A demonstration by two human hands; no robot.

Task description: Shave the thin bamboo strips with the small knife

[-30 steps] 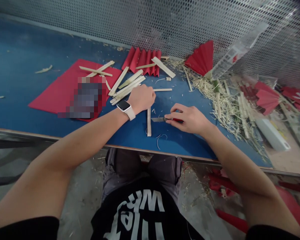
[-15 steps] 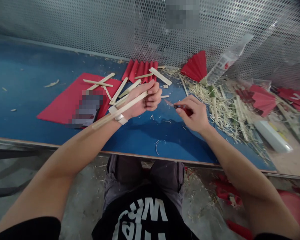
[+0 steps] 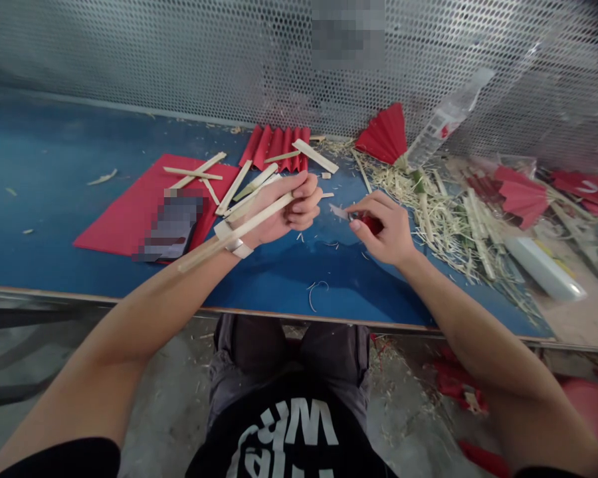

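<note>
My left hand (image 3: 284, 212) is clamped round a bamboo slat (image 3: 236, 231), palm up, slat running back over my wrist above the blue table (image 3: 54, 199). Right hand (image 3: 383, 229) pinches the red-handled knife (image 3: 351, 216), blade aimed at the slat, just short of it. Beyond: loose slats (image 3: 249, 186) on red paper (image 3: 129, 206), folded fans (image 3: 279, 143), shavings (image 3: 428, 192)

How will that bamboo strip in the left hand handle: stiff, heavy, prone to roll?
The bamboo strip stays straight though the left hand grips only one end, so probably stiff. It looks thin, so likely light, maybe snappable. Its flat faces suggest it would slide, not roll, on the blue table.
</note>
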